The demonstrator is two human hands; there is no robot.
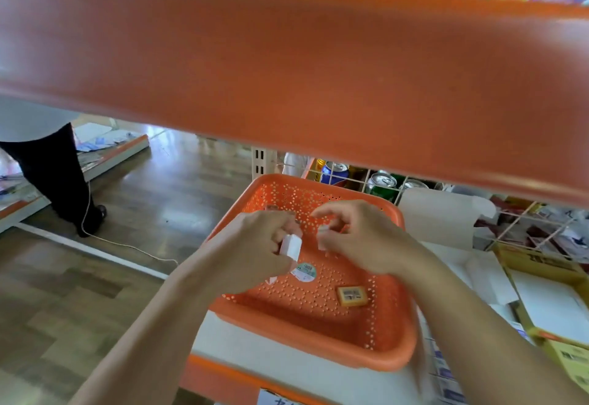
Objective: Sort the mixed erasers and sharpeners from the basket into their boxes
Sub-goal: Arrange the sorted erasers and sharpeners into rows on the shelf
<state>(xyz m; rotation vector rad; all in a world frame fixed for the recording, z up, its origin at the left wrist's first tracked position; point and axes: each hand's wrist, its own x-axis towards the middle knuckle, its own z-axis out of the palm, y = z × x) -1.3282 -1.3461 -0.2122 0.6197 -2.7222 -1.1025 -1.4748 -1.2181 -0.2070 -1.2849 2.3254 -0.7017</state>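
Your left hand (255, 245) is closed around a white eraser (290, 246). You hold this block upright over the left part of the orange basket (318, 353), above its perforated floor. Your right hand (360, 239) is just beside it, with the fingers curled, and it pinches a small white piece (323, 235). This piece is blurred, so I cannot tell whether it is an eraser or a sharpener. The two hands are close to each other but do not touch.

On the floor of the basket lie two more things: a round piece with a barcode label (305, 272), just under your left hand, and a yellow square piece with a barcode (352, 296), nearer to you and to the right.

The basket stands on a white shelf (255, 350) with an orange front edge. To its right are a white open box (478, 274) and a yellow carton (541, 263). Behind the basket, drink cans (334, 172) stand in a wire grid. An orange upper shelf (287, 63) crosses the top of the view. At the left, another person's dark trouser leg (54, 175) stands on the wooden floor (159, 188), with a thin white cable (127, 245) beside it.
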